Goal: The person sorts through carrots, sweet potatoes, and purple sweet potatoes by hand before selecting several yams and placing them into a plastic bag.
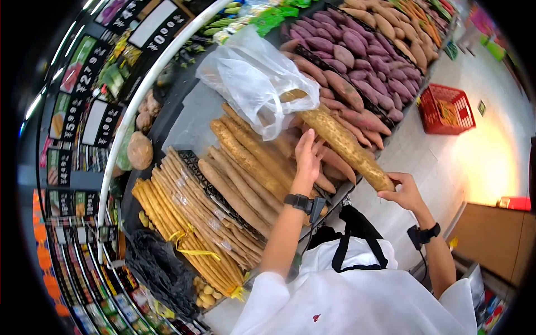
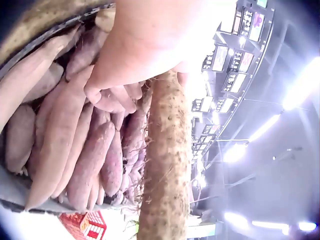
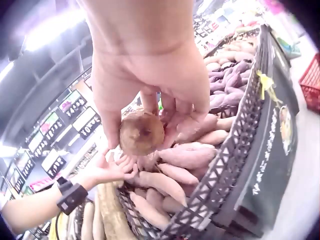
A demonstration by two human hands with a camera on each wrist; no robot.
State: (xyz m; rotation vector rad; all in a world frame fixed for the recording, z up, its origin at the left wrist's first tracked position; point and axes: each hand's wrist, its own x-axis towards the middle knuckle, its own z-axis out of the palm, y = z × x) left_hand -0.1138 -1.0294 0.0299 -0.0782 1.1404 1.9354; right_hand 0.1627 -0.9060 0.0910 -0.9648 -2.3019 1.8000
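A long, thick yam lies slantwise across the head view, its far end at the mouth of a clear plastic bag. My right hand grips the yam's near end; the right wrist view shows thumb and fingers around its round cut end. Beside the yam's middle is my left hand, with fingers loosely extended and the palm turned up under it in the right wrist view. The left wrist view has those fingertips close alongside the yam's hairy skin.
Pink sweet potatoes fill a black crate beneath the yam. Purple sweet potatoes lie beyond. More yams and bundled thin roots lie left, near a black bag. A red basket stands on the floor.
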